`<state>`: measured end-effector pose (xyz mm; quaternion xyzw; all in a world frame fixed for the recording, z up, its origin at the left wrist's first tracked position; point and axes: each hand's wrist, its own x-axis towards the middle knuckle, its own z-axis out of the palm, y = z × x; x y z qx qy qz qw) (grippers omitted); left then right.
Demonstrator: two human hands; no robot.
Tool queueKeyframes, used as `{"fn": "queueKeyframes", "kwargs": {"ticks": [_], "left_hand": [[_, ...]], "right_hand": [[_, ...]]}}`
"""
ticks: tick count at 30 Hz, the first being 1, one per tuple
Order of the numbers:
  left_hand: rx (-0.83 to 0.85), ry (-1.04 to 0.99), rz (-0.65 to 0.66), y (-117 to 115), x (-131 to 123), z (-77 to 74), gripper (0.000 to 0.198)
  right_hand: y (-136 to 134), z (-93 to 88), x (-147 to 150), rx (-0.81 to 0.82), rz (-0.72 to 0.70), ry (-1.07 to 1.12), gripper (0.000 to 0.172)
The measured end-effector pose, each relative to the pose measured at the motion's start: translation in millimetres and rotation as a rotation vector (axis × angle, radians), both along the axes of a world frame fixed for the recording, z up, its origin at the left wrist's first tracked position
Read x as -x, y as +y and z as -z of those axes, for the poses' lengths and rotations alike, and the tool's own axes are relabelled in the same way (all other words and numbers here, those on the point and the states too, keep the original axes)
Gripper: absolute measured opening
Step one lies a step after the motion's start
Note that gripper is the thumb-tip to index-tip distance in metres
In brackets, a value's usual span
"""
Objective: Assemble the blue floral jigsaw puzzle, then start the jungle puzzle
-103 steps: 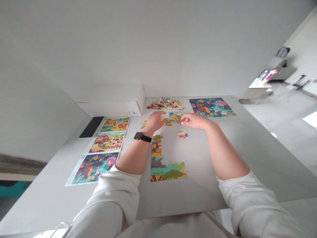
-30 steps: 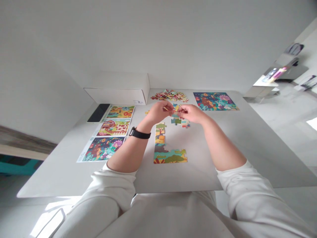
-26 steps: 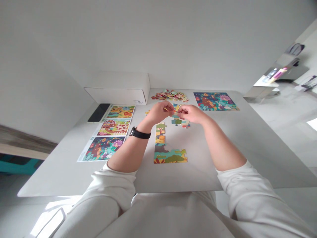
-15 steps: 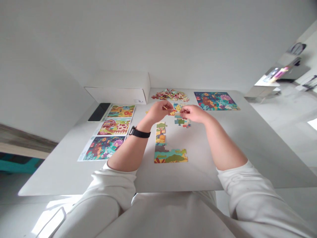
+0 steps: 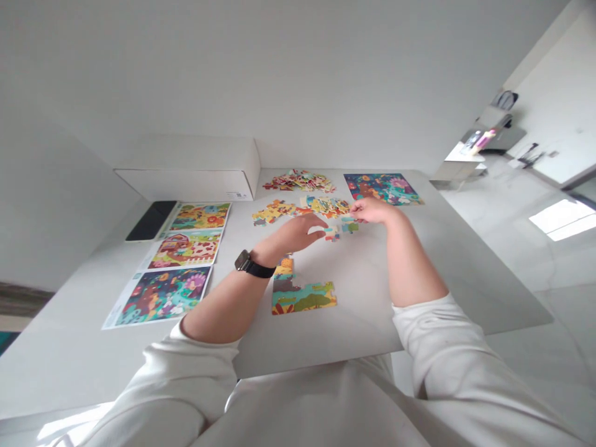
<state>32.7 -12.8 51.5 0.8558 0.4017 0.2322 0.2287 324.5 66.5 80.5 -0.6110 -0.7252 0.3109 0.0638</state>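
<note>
Head view: small jigsaw pieces (image 5: 339, 231) scattered just beside the right hand (image 5: 371, 211), fingers pinched together, any hold on a piece impossible to tell; left hand (image 5: 298, 233) half-curled, nothing visible in it, near the same pieces. Beyond those pieces: heaped loose pieces (image 5: 298, 180) on a white table (image 5: 363, 298); to their left, printed puzzle sheets (image 5: 186, 248); behind, a white cardboard box (image 5: 186, 185).

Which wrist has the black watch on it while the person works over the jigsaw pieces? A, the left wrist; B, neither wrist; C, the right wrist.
A: the black watch is strapped just behind the left hand, which is close to the jigsaw pieces.
</note>
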Motion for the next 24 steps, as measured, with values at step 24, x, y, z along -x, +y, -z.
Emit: {"fn": "queueKeyframes", "kwargs": {"ticks": [24], "left_hand": [[0.098, 0.182, 0.049, -3.6, 16.1, 10.0, 0.029]], "right_hand": [[-7.3, 28.5, 45.6, 0.066, -0.153, -0.154, 0.014]]}}
